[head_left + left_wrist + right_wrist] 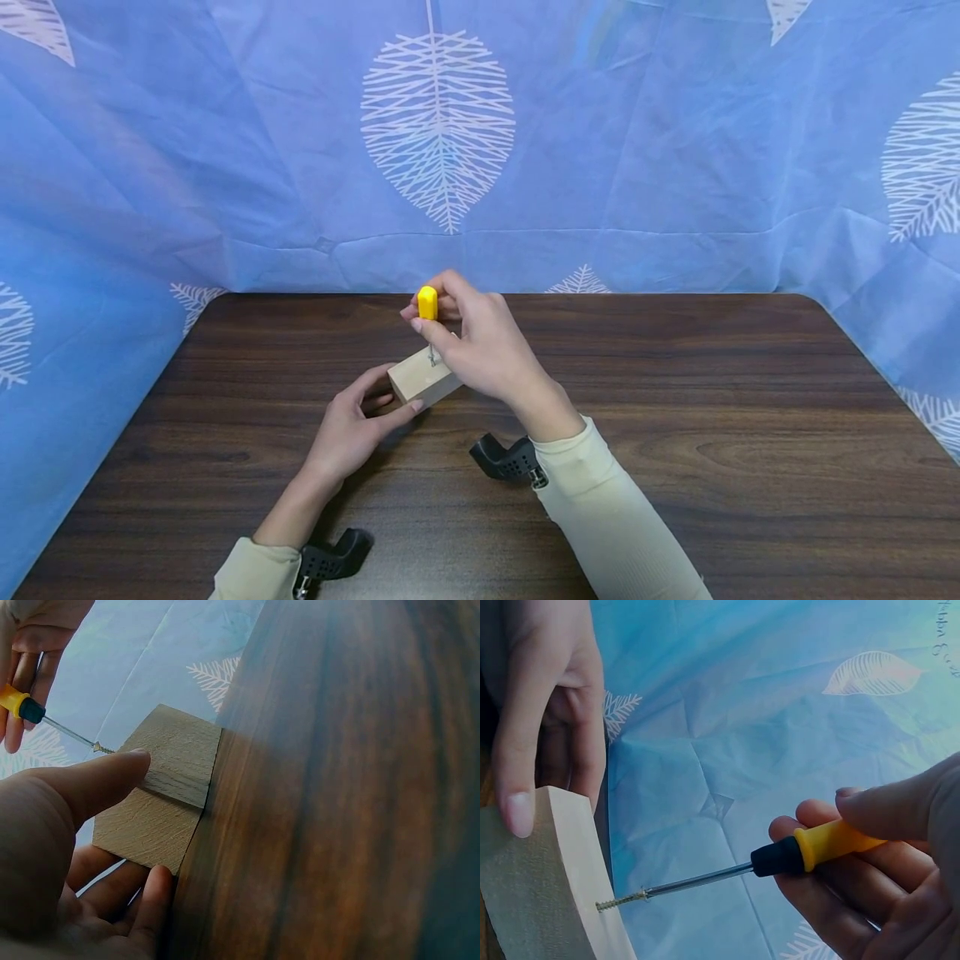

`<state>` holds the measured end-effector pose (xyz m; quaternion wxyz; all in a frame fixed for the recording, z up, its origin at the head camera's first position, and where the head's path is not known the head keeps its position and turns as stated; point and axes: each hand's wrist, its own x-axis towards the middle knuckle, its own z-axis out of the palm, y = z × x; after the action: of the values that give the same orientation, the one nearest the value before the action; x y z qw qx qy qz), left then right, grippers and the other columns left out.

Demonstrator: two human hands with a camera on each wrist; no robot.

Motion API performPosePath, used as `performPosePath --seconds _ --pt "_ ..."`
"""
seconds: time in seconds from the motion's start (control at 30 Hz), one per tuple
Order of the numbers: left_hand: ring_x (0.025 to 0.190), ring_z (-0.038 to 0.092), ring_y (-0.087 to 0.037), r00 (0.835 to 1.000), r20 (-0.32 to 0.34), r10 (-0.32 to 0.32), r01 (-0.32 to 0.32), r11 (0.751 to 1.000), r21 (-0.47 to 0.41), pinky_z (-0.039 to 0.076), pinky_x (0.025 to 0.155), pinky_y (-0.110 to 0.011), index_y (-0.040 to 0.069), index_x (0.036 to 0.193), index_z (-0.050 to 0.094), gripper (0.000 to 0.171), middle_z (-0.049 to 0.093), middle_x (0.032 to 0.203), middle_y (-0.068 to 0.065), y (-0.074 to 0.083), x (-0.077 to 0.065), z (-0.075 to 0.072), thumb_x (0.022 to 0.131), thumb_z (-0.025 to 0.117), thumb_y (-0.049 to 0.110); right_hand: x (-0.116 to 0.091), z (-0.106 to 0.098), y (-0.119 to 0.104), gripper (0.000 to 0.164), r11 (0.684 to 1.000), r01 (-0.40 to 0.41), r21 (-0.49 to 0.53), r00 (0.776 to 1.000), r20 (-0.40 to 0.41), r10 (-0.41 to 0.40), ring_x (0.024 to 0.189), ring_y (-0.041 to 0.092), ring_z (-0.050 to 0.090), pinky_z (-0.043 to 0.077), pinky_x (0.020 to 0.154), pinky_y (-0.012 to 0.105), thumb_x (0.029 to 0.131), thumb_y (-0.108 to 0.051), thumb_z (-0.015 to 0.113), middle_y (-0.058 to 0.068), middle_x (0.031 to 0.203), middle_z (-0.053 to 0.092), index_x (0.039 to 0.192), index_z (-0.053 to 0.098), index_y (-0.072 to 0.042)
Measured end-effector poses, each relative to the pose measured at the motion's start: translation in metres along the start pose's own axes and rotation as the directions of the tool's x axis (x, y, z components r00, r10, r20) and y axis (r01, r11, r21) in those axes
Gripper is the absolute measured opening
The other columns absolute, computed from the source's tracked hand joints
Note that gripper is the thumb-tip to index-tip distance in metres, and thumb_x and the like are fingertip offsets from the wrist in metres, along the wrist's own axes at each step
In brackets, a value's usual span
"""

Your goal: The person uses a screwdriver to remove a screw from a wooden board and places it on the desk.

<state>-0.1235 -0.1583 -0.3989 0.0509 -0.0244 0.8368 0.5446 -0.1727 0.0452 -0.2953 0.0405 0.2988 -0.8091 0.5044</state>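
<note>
A pale wooden block rests on the table, its near end gripped by my left hand, thumb on one side and fingers on the other. In the right wrist view a threaded screw stands partly sunk in the block's top face, with much of its thread exposed. The tip of a screwdriver meets the screw's head, roughly in line with it. My right hand holds the screwdriver's yellow handle between thumb and fingers, above the block. A black collar joins handle and shaft.
The dark wood-grain table extends around both hands, its far edge just behind them. Blue cloth with white leaf prints hangs behind and at the sides. Black curved mounts project from both wrists over the table.
</note>
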Motion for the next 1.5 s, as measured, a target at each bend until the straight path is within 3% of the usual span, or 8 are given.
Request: performPosePath --seconds 0.3,0.47,0.6,0.83,1.03,1.3,1.5 --pt "0.142 0.060 -0.039 1.000 -0.003 0.002 -0.002 1.000 -0.004 0.054 0.112 -0.058 0.026 0.152 0.058 0.061 0.060 0.153 -0.013 -0.0011 -0.0008 -0.0009 0.097 0.083 0.034 0.0013 -0.0011 0.0011 0.015 0.999 -0.027 0.042 0.999 0.026 0.026 0.117 0.018 0.078 0.061 0.105 0.040 0.106 -0.010 0.068 0.009 0.124 0.080 0.121 0.066 -0.009" --pt "0.141 0.060 -0.039 1.000 -0.004 -0.009 0.009 1.000 -0.005 0.055 0.112 -0.056 0.026 0.153 0.058 0.062 0.060 0.153 -0.013 -0.0027 -0.0020 -0.0001 0.097 0.083 0.034 0.0004 0.0030 0.0046 0.017 0.999 0.010 0.030 1.000 -0.009 -0.010 0.112 0.015 0.079 0.063 0.093 0.035 0.106 -0.016 0.070 0.007 0.121 0.082 0.121 0.065 -0.007" --pt "0.141 0.060 -0.037 1.000 -0.005 -0.008 0.008 1.000 -0.003 0.054 0.113 -0.055 0.027 0.152 0.058 0.062 0.061 0.152 -0.011 -0.0017 -0.0009 0.0010 0.097 0.084 0.034 -0.0001 0.0040 0.0051 0.020 1.000 0.009 0.017 0.999 -0.041 -0.009 0.103 0.011 0.080 0.057 0.078 0.032 0.104 -0.023 0.074 0.003 0.113 0.084 0.116 0.063 -0.011" --pt "0.141 0.060 -0.035 1.000 -0.007 0.011 -0.011 1.000 -0.007 0.052 0.116 -0.056 0.026 0.152 0.059 0.061 0.062 0.151 -0.012 -0.0004 0.0022 0.0010 0.097 0.084 0.033 -0.0001 0.0047 0.0048 0.019 0.998 0.052 -0.019 0.987 -0.149 -0.055 0.092 0.007 0.078 0.059 0.076 0.031 0.097 -0.024 0.084 -0.004 0.094 0.080 0.097 0.067 -0.015" --pt "0.140 0.062 -0.038 1.000 -0.012 0.005 -0.005 1.000 -0.001 0.055 0.113 -0.055 0.026 0.151 0.060 0.061 0.062 0.151 -0.013 -0.0016 0.0014 0.0008 0.096 0.085 0.034 -0.0005 0.0049 0.0041 0.015 1.000 0.022 0.007 0.984 -0.177 -0.020 0.078 0.010 0.076 0.055 0.065 0.029 0.094 -0.022 0.087 -0.005 0.084 0.079 0.090 0.073 -0.016" --pt "0.139 0.063 -0.038 1.000 -0.015 0.004 -0.004 1.000 0.000 0.056 0.111 -0.054 0.027 0.150 0.061 0.061 0.063 0.150 -0.012 -0.0020 0.0001 0.0005 0.095 0.085 0.034 0.0002 0.0022 0.0028 0.009 0.999 -0.033 0.028 0.991 -0.128 0.037 0.082 0.010 0.077 0.057 0.070 0.031 0.098 -0.022 0.083 -0.003 0.092 0.082 0.100 0.077 -0.016" --pt "0.141 0.061 -0.039 1.000 -0.010 -0.004 0.005 1.000 0.004 0.056 0.111 -0.055 0.028 0.150 0.060 0.060 0.061 0.152 -0.012 -0.0019 0.0003 0.0013 0.096 0.085 0.036 -0.0009 0.0062 0.0042 0.015 1.000 0.005 0.020 0.989 -0.147 -0.002 0.083 0.006 0.074 0.059 0.073 0.031 0.094 -0.027 0.087 -0.006 0.090 0.079 0.098 0.075 -0.017"
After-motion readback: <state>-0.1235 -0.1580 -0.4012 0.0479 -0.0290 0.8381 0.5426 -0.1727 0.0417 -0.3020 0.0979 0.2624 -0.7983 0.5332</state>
